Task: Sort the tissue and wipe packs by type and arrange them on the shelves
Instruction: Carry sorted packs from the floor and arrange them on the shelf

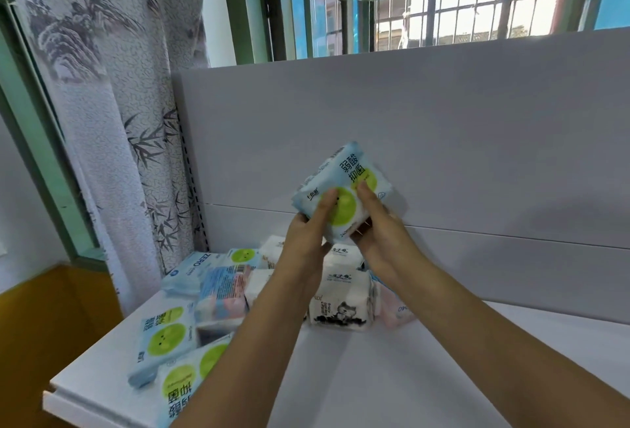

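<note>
Wipe pack [341, 189] held in the air by both hands, tilted, before the white back panel [443, 127].

The left hand [303, 236] grips its lower left corner, thumb across the green circle; the right hand [375, 223] grips the lower right edge, its fingers hidden behind the pack. Below, on the white shelf [409, 376], lie more green-circle packs [167, 339], partly cut off by the forearms, and white tissue packs [341, 301]; a pink pack [397, 311] is mostly hidden.
</note>
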Tool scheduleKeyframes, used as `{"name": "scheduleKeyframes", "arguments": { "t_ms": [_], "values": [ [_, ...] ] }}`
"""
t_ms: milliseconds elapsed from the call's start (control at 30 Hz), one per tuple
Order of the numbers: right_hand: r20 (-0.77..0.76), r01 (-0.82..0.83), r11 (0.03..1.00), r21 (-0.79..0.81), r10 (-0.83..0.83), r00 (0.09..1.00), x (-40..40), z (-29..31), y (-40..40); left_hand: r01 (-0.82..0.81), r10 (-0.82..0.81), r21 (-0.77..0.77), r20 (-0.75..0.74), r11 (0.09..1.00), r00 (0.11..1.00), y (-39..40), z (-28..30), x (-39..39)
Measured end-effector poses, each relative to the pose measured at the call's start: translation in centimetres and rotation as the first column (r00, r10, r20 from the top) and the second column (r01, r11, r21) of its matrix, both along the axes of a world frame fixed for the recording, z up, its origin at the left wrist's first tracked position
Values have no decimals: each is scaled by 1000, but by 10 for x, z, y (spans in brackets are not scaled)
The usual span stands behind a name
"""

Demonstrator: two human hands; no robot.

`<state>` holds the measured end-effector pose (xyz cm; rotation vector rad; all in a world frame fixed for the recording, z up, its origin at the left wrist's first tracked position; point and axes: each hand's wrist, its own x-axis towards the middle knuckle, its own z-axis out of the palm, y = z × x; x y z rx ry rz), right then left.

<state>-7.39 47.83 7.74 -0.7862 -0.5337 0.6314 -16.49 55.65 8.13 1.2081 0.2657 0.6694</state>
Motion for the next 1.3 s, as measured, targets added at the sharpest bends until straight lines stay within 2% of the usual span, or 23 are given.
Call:
{"name": "scheduleKeyframes", "arguments": {
  "t_ms": [133,300,433,633,933,1067,1300],
  "values": [
    [78,49,993,-104,-41,996,9,-3,-15,-5,5,16,-1,1000,1000,10,7,2],
    [368,202,952,-230,-107,924,27,7,-35,11,-12,58,22,998,1000,13,8,3],
    [498,203,938,-280,-39,866,30,20,-45,55,-62,171,39,984,997,10,8,6],
    [493,214,945,-249,-66,867,27,17,-45,55,-62,213,23,975,998,7,0,7],
    [516,86,938,-335,106,850,14,-11,-14,-163,171,145,-43,976,984,14,-21,-26],
    [551,61,940,-336,144,822,-18,-17,0,-259,270,152,-58,954,961,11,-27,-65],
    [617,-82,950,-301,260,743,-114,-17,-5,-395,418,220,-70,892,906,-13,-30,-178]
  ]
}}
